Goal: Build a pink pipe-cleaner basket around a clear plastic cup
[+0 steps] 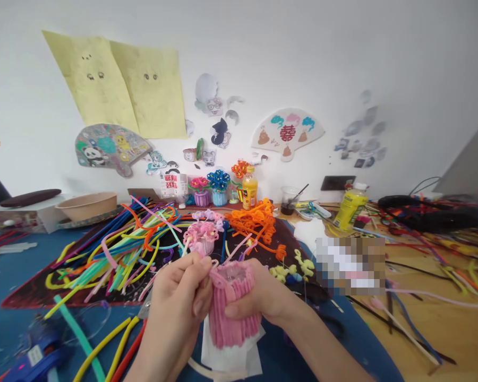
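A pink cup-shaped pot (233, 331) made of upright fuzzy pipe cleaners is held in front of me, its open top tilted towards me. Around its right side wraps my right hand (258, 292), the thumb pressed on the front. At the pot's upper left rim my left hand (181, 294) is closed in a pinch, apparently on the end of a pink pipe cleaner; the fingers partly hide it. White paper (231, 361) lies beneath the pot. Just beyond my hands stands a small pot of pink pipe-cleaner flowers (201, 236).
Loose coloured pipe cleaners (115, 249) spread over the dark mat at left. Orange pipe-cleaner pieces (257, 225) lie behind my hands. A blue glue gun (35, 353) rests at lower left. Drink bottles (350, 208), a cup of dark liquid (289, 200) and finished flower pots (219, 191) line the wall.
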{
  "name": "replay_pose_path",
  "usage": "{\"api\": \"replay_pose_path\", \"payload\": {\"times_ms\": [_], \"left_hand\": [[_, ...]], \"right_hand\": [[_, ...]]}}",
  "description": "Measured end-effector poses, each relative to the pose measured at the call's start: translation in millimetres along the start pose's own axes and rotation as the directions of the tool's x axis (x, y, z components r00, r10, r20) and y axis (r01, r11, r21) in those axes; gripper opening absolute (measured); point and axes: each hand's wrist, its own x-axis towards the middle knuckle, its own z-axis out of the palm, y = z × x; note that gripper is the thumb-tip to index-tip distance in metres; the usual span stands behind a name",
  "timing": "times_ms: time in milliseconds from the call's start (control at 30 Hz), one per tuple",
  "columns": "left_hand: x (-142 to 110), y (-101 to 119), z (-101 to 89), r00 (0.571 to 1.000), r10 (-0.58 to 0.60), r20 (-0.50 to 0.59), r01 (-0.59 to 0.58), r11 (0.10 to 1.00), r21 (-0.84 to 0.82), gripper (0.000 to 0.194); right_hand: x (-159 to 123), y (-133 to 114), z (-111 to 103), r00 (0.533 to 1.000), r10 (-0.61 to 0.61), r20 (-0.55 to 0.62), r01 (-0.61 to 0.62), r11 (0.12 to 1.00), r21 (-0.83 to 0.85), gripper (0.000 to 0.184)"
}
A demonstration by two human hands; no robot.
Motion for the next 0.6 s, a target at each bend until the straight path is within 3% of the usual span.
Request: {"api": "replay_pose_path", "payload": {"times_ms": [167, 233, 333, 400, 500, 600], "left_hand": [[-3, 2, 3.2, 0.999, -0.044, -0.02, 0.043, 0.998, -0.047, 0.043], [-3, 4, 2.9, 1.0, -0.02, 0.006, 0.02, 1.0, 0.012, 0.043], [-1, 8, 1.6, 0.991, 0.085, 0.107, -0.106, 0.972, 0.211, 0.045], [0, 11, 2.3, 0.975, 0.154, 0.161, -0.201, 0.918, 0.341, 0.044], [3, 12, 6.4, 0.963, 0.198, 0.185, -0.26, 0.863, 0.433, 0.042], [7, 9, 9.4, 0.961, 0.197, 0.196, -0.267, 0.845, 0.463, 0.041]], "right_hand": [[-2, 0, 1, 1.0, -0.003, 0.022, 0.003, 1.0, 0.008, 0.046], [-2, 0, -1, 0.999, -0.027, 0.026, 0.027, 1.0, 0.005, 0.045], [0, -1, -1, 0.998, -0.059, 0.033, 0.06, 0.998, -0.015, 0.046], [1, -2, 0, 0.994, -0.107, -0.009, 0.107, 0.993, -0.047, 0.062], [3, -3, 3, 0.963, -0.218, -0.161, 0.187, 0.964, -0.188, 0.092], [5, -2, 5, 0.908, -0.309, -0.282, 0.201, 0.913, -0.354, 0.1]]}}
